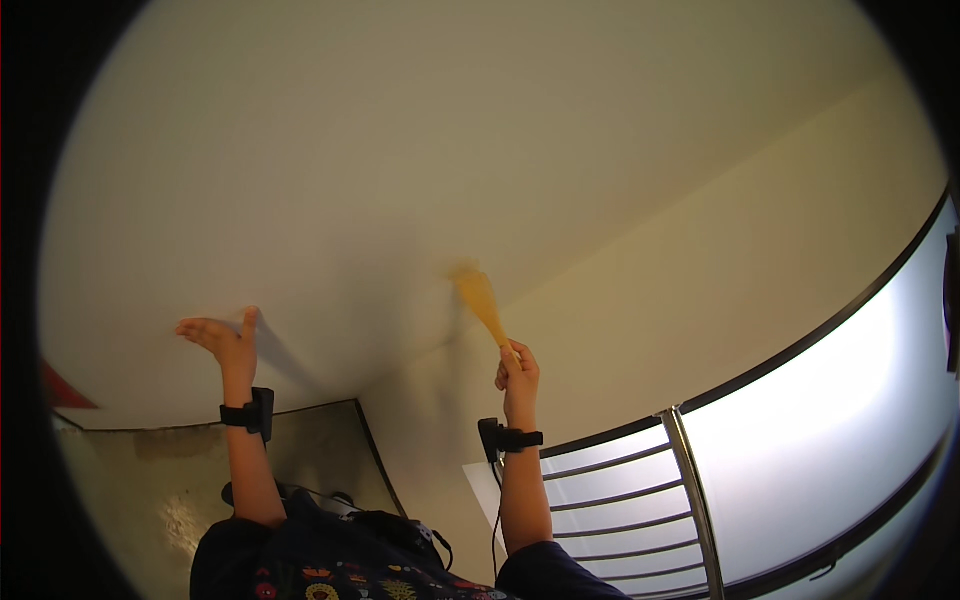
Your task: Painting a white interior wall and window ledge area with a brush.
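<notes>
My right hand [518,375] is raised and closed around the handle of a pale wooden brush [482,300]. The brush has a broad flat head, and its bristle tip is blurred at the surface of a pale wall [400,180]. Whether the bristles touch that wall is hard to tell. Off to the left, my left hand [228,345] is up by the same wall, fingers stretched and thumb apart, holding nothing. Both wrists carry black straps with small dark boxes, the left strap [250,413] and the right strap [512,438].
At the lower right stands a metal rack [690,490] with several bars, before a bright, dark-edged window [800,430]. A dark-framed greyish panel [150,480] lies at the lower left. Above it, a red pointed shape [66,388] shows at the edge. A cable [497,520] hangs beside my right forearm.
</notes>
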A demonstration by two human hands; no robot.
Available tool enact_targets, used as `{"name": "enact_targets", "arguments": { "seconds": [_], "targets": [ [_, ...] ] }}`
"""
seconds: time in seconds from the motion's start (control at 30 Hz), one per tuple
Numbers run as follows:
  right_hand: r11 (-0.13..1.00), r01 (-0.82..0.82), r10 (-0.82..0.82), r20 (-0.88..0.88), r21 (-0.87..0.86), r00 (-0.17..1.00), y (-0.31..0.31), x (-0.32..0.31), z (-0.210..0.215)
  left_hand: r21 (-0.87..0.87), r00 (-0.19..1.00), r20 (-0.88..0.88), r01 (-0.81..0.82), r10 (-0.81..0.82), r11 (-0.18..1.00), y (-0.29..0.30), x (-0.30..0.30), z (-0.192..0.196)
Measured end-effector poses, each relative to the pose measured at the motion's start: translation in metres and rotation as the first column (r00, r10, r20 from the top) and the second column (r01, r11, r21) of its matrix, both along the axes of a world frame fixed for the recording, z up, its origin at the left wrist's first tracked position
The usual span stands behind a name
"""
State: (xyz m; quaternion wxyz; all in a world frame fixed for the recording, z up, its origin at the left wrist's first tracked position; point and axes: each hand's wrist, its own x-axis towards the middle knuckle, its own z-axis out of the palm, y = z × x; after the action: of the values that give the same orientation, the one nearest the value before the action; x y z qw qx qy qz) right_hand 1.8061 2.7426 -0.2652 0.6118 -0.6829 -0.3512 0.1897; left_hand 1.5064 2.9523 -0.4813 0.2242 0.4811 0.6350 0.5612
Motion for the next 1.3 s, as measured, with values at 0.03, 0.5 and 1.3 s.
{"name": "enact_targets", "arguments": {
  "seconds": [0.03,0.5,1.3],
  "targets": [
    [0.999,0.047,-0.047,-0.016,0.012,0.999,-0.001,0.008,-0.003,-0.008,1.000,0.002,0.001,-0.001,1.000,-0.001,-0.002,0.001],
    [0.979,0.202,-0.194,0.405,0.025,0.893,0.013,-0.006,-0.063,-0.046,0.999,-0.030,0.020,-0.021,0.999,-0.002,-0.005,0.007],
    [0.983,-0.157,0.180,0.394,-0.091,0.901,0.009,-0.073,-0.095,-0.034,1.000,-0.019,0.021,-0.022,0.999,0.002,-0.003,0.007]
  ]
}}
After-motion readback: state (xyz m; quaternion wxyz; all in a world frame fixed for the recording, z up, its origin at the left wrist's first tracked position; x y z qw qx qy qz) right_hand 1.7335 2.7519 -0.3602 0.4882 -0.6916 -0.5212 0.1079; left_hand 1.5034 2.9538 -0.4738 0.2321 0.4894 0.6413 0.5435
